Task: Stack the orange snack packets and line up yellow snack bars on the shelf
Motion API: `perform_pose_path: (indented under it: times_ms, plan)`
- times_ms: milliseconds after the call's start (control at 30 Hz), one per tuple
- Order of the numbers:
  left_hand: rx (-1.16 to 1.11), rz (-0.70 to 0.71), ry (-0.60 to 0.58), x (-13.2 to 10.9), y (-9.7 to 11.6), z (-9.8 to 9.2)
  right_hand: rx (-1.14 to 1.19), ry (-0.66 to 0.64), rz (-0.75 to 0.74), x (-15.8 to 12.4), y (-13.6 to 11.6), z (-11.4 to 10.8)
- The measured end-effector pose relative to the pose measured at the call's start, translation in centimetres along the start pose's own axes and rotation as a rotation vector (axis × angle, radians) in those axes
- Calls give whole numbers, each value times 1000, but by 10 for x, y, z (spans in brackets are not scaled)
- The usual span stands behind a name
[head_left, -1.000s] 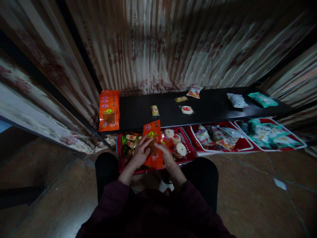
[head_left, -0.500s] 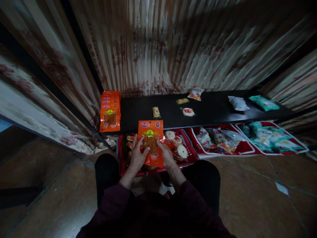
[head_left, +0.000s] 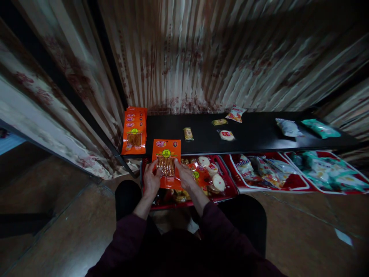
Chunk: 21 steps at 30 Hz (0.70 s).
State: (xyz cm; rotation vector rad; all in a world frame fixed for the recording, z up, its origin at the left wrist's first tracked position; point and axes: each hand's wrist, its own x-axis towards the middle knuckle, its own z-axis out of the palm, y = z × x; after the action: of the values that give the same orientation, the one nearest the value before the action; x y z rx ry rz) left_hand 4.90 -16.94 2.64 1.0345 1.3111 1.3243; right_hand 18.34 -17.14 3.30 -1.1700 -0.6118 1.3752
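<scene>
1. Packet (head_left: 166, 164), orange, was held upright above the red basket (head_left: 231, 188), near the black shelf (head_left: 256, 136).
2. Left hand (head_left: 151, 181) gripped its left edge.
3. Right hand (head_left: 186, 177) held its right edge.
4. Matching packets (head_left: 134, 134) overlapped on the shelf's left end.

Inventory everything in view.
Shelf: 1, black, centre
Bars: several, black, beside shelf
Baskets: 3, red, below shelf
Snacks: uncountable, mixed, inside baskets
Held bag: 1, orange, over left basket
Stacked bags: several, orange, shelf left
Small packets: 2, yellow, shelf middle
Round packet: 1, white, shelf middle
Puffy packet: 1, white, orange, shelf back
Pale packet: 1, whitish, shelf right
Green packet: 1, green, shelf right
Curtains: uncounted, beige, behind
Floor: 1, brown, below
Slip: 1, white, floor right
Legs: 2, black, bottom
Sleeves: 2, purple, bottom
Left fingers: several, bare, on bag
Right fingers: several, bare, on bag
</scene>
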Motion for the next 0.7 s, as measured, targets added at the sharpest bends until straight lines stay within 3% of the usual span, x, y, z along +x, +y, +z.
perform_pose_path:
  times_ms: [100,300,533,700]
  plan:
    - [65,41,13,9,1,-8,82,-22,74,5,-1,12]
    - [-24,42,72,28,0,-22,84,-47,64,12,3,30]
    - [19,82,117,54,2,-36,54,-191,14,22,9,50]
    - [280,155,174,73,-2,-45,28,-218,8,36,18,63]
